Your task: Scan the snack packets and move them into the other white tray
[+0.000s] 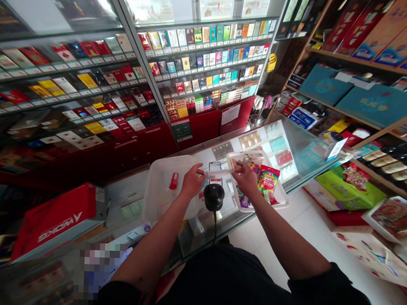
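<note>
A thin pale strip-shaped item (219,173) stretches between my two hands above the glass counter; its exact kind is too blurred to tell. My left hand (193,181) pinches its left end near the edge of a translucent white bin (155,182). That bin holds a small red cylindrical item (173,181). At the strip's other end, the fingers of my right hand (245,178) are closed, over a white tray (282,204) of colourful candy bags. A red yake candy bag (268,181) lies in the tray. Just below the strip stands a black scanner (214,197) with a cable.
Glass shelves of cigarette packs (206,61) stand behind the counter (194,225). A red box (59,221) sits at its left. Shelves with blue boxes (326,85) are on the right, above a green carton (349,186) near the floor.
</note>
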